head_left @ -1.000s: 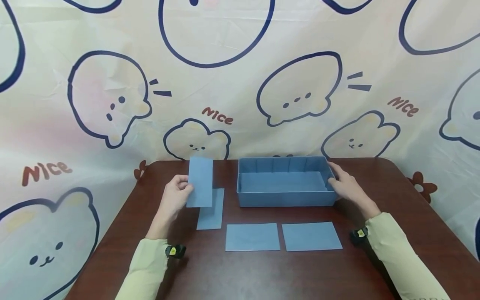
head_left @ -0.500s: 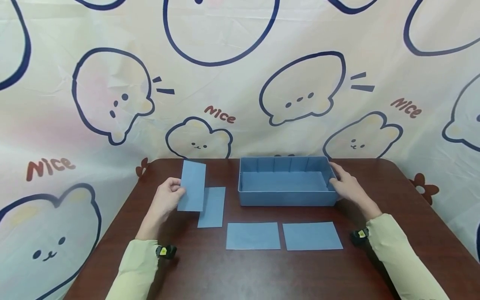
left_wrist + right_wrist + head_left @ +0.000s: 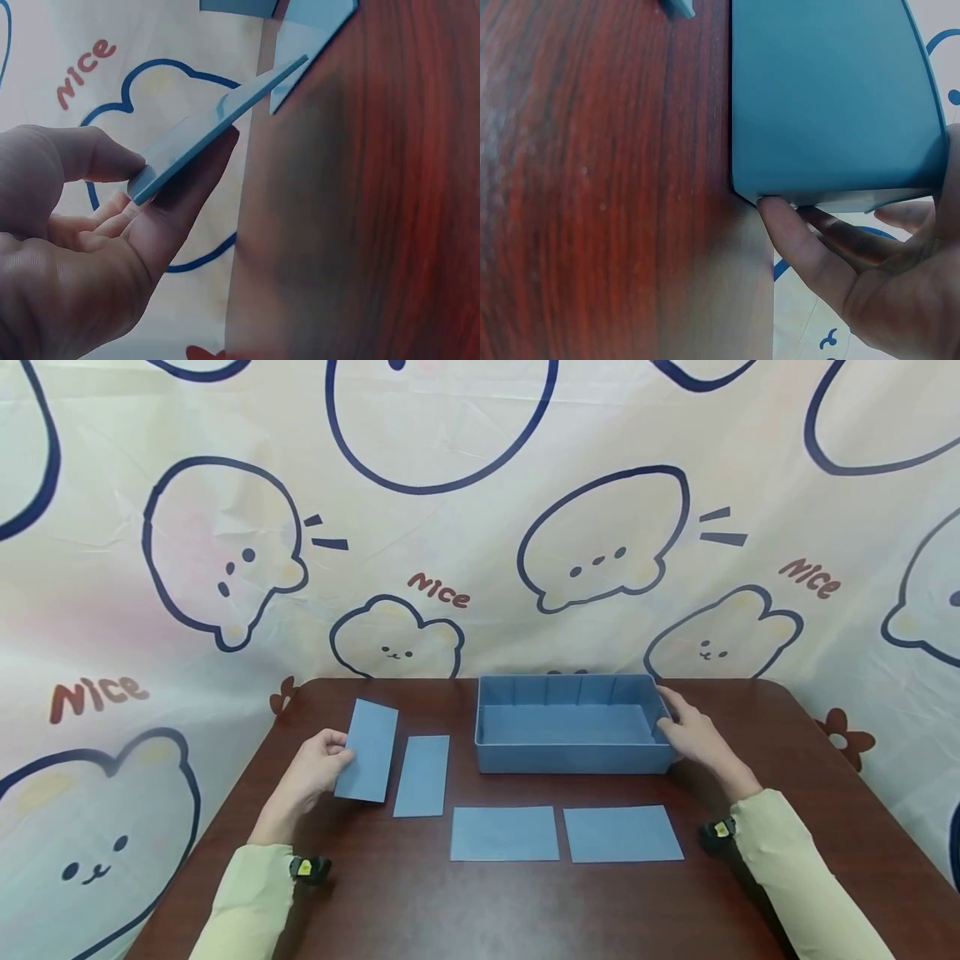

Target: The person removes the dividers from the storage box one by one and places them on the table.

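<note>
My left hand [image 3: 309,768] pinches a thin, stiff blue panel [image 3: 367,750] by its left edge, thumb on one face and fingers behind. In the left wrist view this panel [image 3: 217,120] is tilted and raised off the table. Beside it a second blue panel [image 3: 422,776] lies lengthwise on the table. At the back stands an open blue box [image 3: 573,758], with ribs along its inner far wall. My right hand [image 3: 697,737] holds the box's right end, thumb over the rim; the right wrist view shows fingers [image 3: 802,244] against the end's outside.
Two more blue panels, a left one [image 3: 505,833] and a right one [image 3: 624,833], lie crosswise in front of the box. All stand on a dark brown wooden table [image 3: 525,910]. A cartoon-printed cloth [image 3: 480,543] hangs right behind it.
My left hand has moved left and slightly down with its panel, tilting it and uncovering the panel lying behind. The right hand and the box have stayed in place.
</note>
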Available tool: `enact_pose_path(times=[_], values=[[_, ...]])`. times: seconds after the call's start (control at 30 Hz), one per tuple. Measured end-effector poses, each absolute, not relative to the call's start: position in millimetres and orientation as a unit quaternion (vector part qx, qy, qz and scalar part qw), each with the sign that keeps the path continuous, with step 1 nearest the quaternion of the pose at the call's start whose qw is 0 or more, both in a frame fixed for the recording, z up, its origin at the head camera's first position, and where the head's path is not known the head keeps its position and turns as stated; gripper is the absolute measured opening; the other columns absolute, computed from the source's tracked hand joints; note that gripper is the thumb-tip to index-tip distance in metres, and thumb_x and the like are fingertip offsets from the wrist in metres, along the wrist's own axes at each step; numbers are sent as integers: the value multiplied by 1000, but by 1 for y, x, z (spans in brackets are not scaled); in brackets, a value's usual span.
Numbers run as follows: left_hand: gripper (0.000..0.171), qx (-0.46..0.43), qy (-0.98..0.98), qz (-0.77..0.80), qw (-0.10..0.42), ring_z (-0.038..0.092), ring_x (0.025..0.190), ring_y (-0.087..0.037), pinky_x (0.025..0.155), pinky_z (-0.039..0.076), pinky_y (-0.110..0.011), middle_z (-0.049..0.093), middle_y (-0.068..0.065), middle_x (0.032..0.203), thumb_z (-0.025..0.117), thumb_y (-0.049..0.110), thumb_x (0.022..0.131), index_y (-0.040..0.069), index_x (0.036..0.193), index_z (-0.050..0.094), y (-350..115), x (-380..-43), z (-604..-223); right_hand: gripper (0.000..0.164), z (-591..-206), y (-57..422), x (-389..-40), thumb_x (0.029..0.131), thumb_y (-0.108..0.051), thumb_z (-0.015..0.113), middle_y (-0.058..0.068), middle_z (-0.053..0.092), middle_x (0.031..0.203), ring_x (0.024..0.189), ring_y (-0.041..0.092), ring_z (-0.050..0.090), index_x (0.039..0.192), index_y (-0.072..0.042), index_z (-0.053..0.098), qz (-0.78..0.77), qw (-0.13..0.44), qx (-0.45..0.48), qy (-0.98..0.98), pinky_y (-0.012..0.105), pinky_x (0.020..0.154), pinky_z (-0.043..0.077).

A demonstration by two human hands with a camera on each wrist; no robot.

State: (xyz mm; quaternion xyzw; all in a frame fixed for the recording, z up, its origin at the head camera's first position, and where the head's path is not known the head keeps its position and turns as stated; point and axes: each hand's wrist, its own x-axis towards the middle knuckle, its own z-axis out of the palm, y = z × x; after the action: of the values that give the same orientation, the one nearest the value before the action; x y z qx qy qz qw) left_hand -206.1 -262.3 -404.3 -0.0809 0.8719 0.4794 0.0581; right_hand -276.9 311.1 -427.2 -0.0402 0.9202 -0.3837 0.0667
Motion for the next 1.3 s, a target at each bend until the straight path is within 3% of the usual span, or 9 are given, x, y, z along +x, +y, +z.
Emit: enact_pose_path(times=[0.4, 0.77, 1.3], values=[[35, -109, 869, 474, 90, 65, 94, -28, 70, 57, -35, 57, -26, 118, 46, 13, 98, -5, 128, 44, -271, -209, -414, 64, -426, 309, -276, 102, -19, 35, 33, 17, 157, 126, 61, 42, 159, -18, 6, -385, 65, -44, 919, 46, 65, 59], [24, -110, 900, 410, 94, 66, 90, -32, 67, 59, -41, 56, -31, 112, 53, 12, 95, -7, 109, 52, -278, -210, -423, 64, -427, 310, -276, 102, -19, 34, 33, 17, 157, 126, 61, 42, 159, -18, 6, -382, 65, -45, 921, 47, 66, 59], [26, -134, 928, 334, 96, 59, 69, -22, 52, 52, -29, 57, -18, 84, 59, 21, 95, -5, 99, 57, -282, -211, -426, 65, -429, 312, -277, 101, -18, 34, 33, 15, 158, 127, 62, 40, 159, -18, 4, -383, 66, -47, 920, 49, 68, 59]])
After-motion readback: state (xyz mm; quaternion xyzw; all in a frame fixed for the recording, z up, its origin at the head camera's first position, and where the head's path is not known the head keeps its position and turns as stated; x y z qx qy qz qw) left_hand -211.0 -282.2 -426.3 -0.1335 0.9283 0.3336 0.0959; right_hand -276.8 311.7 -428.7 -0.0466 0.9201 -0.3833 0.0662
